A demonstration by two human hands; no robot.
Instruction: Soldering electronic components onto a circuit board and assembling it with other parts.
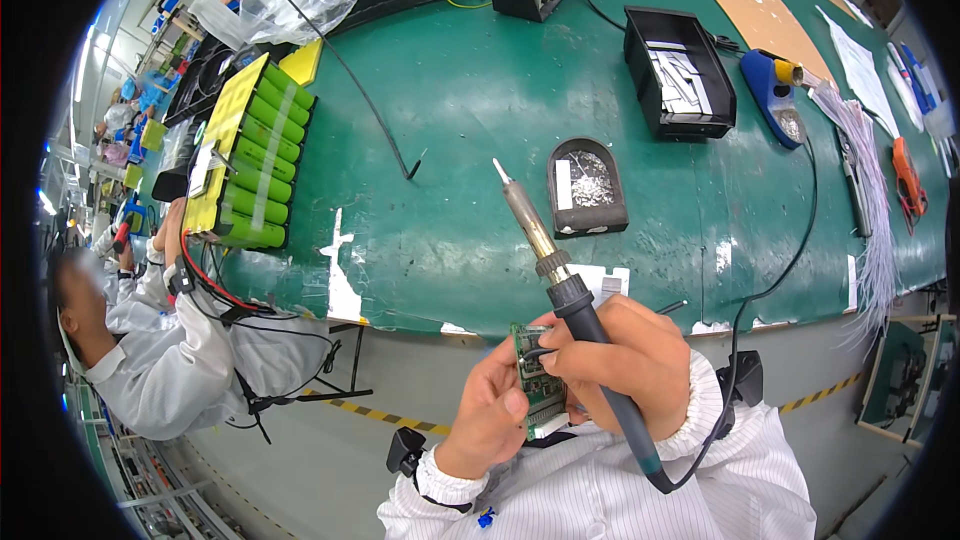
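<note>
Head view: both hands meet at a small green board, held just short of the bench edge. Left hand grips it from its left side, thumb and fingers closed on it. Right hand has its fingertips at the board's upper right, by a dark part; whether they pinch it, cannot tell. Same hand carries the iron, handle across the fingers. Iron's long axis runs from below the right wrist up-left past the hands; tip well beyond them, over the bench, pointing away from the board. Judgement: that tip-to-board angle matters most; right hand governs it.
</note>
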